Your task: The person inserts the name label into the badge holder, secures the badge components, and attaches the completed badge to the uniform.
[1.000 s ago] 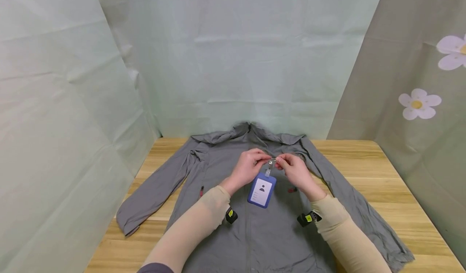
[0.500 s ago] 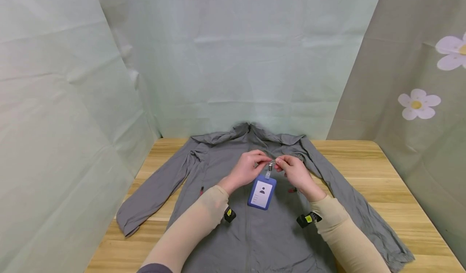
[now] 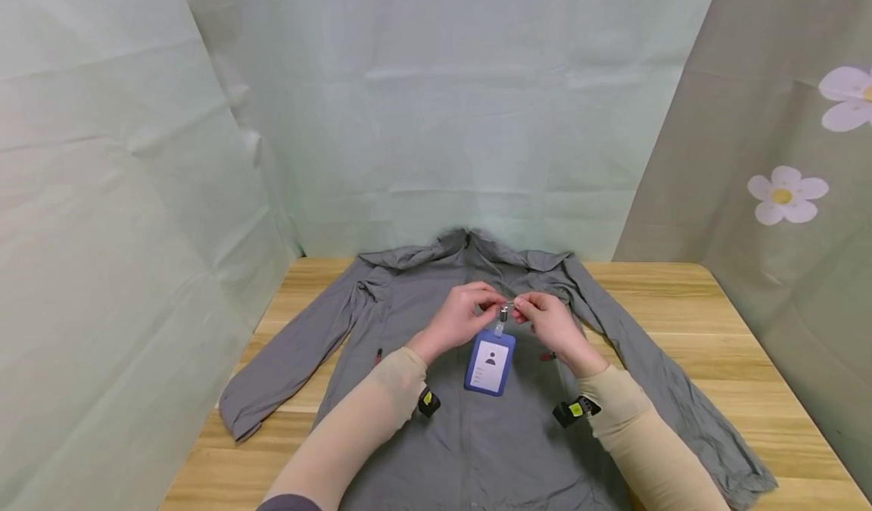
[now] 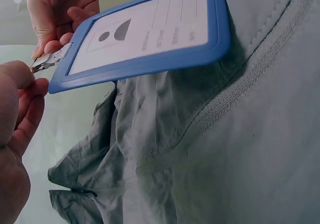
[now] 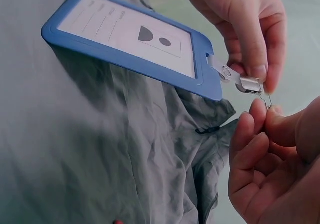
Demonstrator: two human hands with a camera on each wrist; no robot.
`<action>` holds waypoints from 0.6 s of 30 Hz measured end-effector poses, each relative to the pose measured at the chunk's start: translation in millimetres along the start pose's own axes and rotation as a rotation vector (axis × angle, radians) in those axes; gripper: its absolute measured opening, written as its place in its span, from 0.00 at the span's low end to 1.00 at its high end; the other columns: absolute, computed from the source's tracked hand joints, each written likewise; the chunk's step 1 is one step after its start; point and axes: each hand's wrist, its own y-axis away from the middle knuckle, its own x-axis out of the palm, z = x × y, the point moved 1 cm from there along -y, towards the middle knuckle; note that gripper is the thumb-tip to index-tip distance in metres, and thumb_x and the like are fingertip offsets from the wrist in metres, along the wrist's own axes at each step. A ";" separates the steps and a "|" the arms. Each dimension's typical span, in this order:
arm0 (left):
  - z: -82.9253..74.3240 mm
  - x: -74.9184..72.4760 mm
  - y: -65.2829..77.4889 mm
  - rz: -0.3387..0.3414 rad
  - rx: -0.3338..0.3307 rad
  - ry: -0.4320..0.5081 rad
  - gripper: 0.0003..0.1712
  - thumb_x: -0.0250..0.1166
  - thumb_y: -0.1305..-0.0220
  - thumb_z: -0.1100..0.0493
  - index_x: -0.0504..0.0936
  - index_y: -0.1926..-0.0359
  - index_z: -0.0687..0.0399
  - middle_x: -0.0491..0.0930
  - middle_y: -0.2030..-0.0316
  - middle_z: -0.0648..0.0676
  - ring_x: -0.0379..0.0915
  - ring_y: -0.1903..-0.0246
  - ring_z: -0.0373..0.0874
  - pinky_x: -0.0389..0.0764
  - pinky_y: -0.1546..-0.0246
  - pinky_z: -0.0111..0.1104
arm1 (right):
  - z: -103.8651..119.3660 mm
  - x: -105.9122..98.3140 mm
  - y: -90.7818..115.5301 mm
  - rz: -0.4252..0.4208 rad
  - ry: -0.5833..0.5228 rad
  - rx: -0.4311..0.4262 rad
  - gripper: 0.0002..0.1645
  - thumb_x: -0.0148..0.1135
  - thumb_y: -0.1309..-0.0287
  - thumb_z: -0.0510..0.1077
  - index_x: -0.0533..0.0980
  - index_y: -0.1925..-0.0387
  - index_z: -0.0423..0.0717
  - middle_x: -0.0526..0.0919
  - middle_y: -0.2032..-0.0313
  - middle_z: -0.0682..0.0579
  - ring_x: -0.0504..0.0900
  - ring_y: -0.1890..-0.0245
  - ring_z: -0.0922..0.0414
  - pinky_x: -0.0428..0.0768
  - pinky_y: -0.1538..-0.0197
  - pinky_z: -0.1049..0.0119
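A blue-framed ID badge (image 3: 488, 362) hangs from a metal clip (image 5: 249, 84) by a clear strap, above a grey jacket (image 3: 436, 435). At the clip's top is a thin wire pin (image 5: 270, 100), which looks like an unfastened safety pin. My left hand (image 3: 459, 318) pinches one end of it beside the clip. Thumb and forefinger of my right hand (image 3: 553, 328) pinch its other end. In the left wrist view the badge's frame (image 4: 150, 72) is large, with the left hand (image 4: 15, 129) at the left edge and the right hand (image 4: 65, 14) behind.
The jacket lies spread front up on a wooden table (image 3: 681, 329), collar at the far edge and sleeves out to both sides. Red zip pulls (image 3: 548, 356) mark its pockets. Pale fabric walls (image 3: 477, 117) stand behind and at the sides.
The badge has sunk slightly and hangs a little straighter. Both hands have shifted down by a small amount, still pinching the pin. The jacket has not moved.
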 end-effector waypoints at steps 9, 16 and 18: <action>1.7 -4.3 0.9 0.015 -0.001 -0.025 0.08 0.68 0.27 0.70 0.92 0.52 0.61 0.86 0.57 0.54 0.81 0.61 0.40 0.81 0.66 0.27 | 0.8 2.5 -2.5 0.010 -0.002 0.004 0.18 0.52 0.15 0.44 0.82 0.49 0.34 0.86 0.61 0.47 0.82 0.61 0.54 0.76 0.59 0.61; 1.7 -5.8 1.5 0.025 0.052 -0.057 0.09 0.68 0.28 0.72 0.92 0.52 0.63 0.86 0.57 0.55 0.80 0.63 0.41 0.82 0.65 0.28 | -0.7 2.8 -3.2 0.001 0.011 -0.015 0.18 0.52 0.15 0.44 0.81 0.49 0.33 0.86 0.60 0.44 0.82 0.60 0.53 0.77 0.59 0.61; 2.2 -5.8 2.2 0.030 0.058 -0.057 0.09 0.68 0.28 0.73 0.92 0.52 0.64 0.86 0.57 0.56 0.80 0.63 0.42 0.83 0.64 0.30 | -1.6 3.1 -3.2 0.001 0.016 -0.020 0.18 0.52 0.15 0.44 0.81 0.49 0.33 0.86 0.60 0.44 0.81 0.61 0.53 0.77 0.60 0.61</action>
